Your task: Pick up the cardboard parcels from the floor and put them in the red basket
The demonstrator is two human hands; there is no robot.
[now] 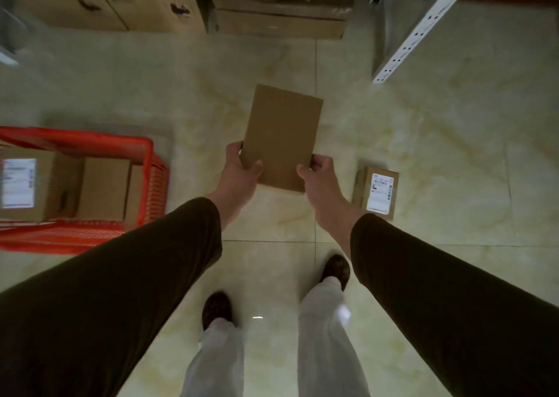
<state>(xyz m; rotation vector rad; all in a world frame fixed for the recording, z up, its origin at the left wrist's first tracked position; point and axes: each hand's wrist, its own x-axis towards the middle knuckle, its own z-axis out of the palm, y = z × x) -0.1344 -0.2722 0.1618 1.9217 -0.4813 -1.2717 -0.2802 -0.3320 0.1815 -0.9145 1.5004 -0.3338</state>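
The step in hand looks like the carry: one flat cardboard parcel (281, 138) is up off the floor, held out in front of the person, and it is not in the red basket (151, 166) yet. The left hand (242, 169) grips the near left corner, with the thumb on top and the fingers curled under. The right hand (317, 174) grips the near right corner the same way. So both hands are clamped on the same parcel, one on each side.

The basket sits on the floor off to the left, well apart from the parcel. It has boxes in it already — one with a white label (18, 183) and a plain brown one (104, 186) beside it. I think the next move is to swing the parcel over to the left, get it above the basket rim, and lower it onto those boxes or into a gap.

The held parcel is plain brown, thin and long, with no label on the side we see. Its edges look straight and clean.

One more small parcel (376, 192) lies on the tiled floor (438, 154) just to the right of the right hand — it has a white label on top. It waits for its turn.
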